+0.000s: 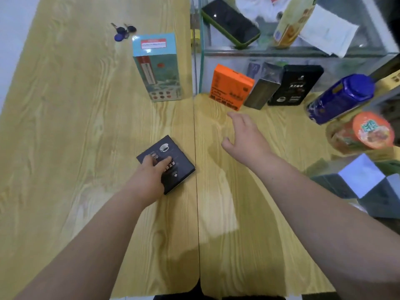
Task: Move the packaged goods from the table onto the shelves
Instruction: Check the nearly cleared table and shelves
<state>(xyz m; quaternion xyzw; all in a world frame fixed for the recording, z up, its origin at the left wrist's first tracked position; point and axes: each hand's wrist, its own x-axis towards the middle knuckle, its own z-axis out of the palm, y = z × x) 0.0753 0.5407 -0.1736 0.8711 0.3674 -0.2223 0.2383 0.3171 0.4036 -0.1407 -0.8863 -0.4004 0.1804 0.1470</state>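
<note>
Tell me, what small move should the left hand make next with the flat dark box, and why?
Probably close the left hand around the flat dark box and lift it. The fingers lie on top of it, but it is flat on the wooden table, and the right hand is open and empty.

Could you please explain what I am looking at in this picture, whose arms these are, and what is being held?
There is no machine here. A person wears a camera on the head, looking down, so the two bare arms are their own. The left hand rests with its fingers on a flat dark box lying on the wooden table; whether the grip has closed I cannot tell. The right hand is open, holds nothing and hangs over the table. Further back stand a tall teal box and some keys. To the right is a glass shelf with a phone on top, and below it an orange box, a black box and a blue tin.
</note>
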